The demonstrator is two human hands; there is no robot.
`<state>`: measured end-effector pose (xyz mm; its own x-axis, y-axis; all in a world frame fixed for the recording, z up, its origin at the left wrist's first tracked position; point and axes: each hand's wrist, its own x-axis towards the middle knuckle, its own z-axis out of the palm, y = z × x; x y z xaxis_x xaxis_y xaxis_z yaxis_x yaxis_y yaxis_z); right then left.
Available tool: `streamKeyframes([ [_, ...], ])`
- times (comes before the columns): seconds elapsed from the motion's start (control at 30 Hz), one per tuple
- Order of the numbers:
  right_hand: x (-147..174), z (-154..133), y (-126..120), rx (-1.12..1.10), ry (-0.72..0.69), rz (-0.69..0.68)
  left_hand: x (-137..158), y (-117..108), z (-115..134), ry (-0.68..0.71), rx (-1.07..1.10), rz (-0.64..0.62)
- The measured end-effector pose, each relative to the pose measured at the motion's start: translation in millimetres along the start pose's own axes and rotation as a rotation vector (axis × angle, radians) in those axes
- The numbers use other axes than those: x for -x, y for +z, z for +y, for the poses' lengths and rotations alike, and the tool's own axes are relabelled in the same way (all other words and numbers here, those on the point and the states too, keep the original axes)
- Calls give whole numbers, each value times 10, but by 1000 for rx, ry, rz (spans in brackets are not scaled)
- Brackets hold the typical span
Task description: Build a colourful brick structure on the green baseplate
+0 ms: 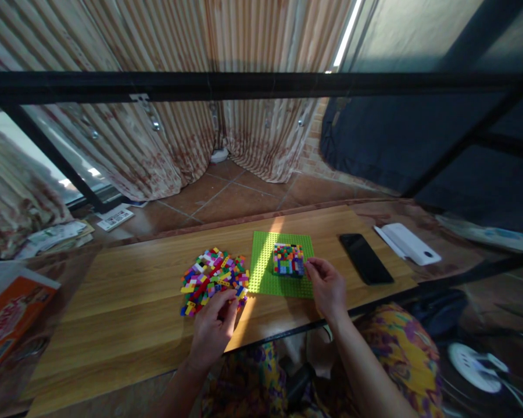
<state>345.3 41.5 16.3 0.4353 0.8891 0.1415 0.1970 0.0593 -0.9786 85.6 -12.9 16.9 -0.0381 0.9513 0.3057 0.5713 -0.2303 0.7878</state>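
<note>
A square build of multicoloured building bricks [288,259] stands on a green baseplate [261,277], right of the plate's middle. Just left of the plate lies a loose pile of small building bricks [209,273]. At the pile's near right edge, my left hand [213,325] has thumb and forefinger pinched together at a small brick. My right hand [330,288] is by the right side of the build, over the plate's edge, with its fingers pinched together. Whatever sits between those right fingertips is too small to make out.
A black phone [366,258] lies on the wooden table [126,290] to the right, with a white object [412,244] beyond it. An orange and white box [15,313] stands at the far left. A dark metal bar [261,87] crosses in front of the curtains.
</note>
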Motion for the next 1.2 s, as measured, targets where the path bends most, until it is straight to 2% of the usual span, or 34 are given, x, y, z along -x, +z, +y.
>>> streamKeyframes([
  [0.3, -97, 21, 38, 140, -93, 27, -5, -4, -4, -22, -1, -17],
  [0.4, -128, 65, 77, 69, -64, 31, -4, 2, -11, -32, 14, -16],
  [0.53, -156, 63, 130, -128, 62, 39, -4, 7, -21, -18, 9, -4],
  [0.63, -171, 26, 147, -192, 129, 34, -6, 4, -22, -7, 5, -8],
  [1.2, -200, 40, 155, -189, 140, 85, -6, -5, 2, 31, 0, 22],
])
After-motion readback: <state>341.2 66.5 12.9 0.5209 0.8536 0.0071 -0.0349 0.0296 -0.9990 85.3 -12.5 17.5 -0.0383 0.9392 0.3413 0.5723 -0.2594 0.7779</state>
